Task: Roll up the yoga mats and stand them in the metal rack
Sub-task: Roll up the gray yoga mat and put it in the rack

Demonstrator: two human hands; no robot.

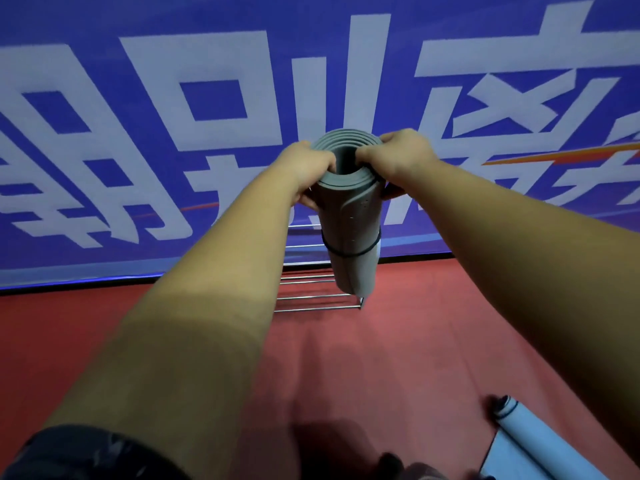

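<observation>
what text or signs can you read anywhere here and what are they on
"别" (likely): large white character on the blue banner, just left of the rolled grey yoga mat.
The other white banner characters: cut off by the frame edges or partly covered, not readable whole.
Rolled grey yoga mat, light blue mat, metal rack: no text seen.

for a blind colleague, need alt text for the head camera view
A person's left hand and right hand grip the top of a rolled grey yoga mat, upright at a metal rack before a blue banner. A black band circles the roll; a pale blue mat lies on the red floor at lower right.
</observation>
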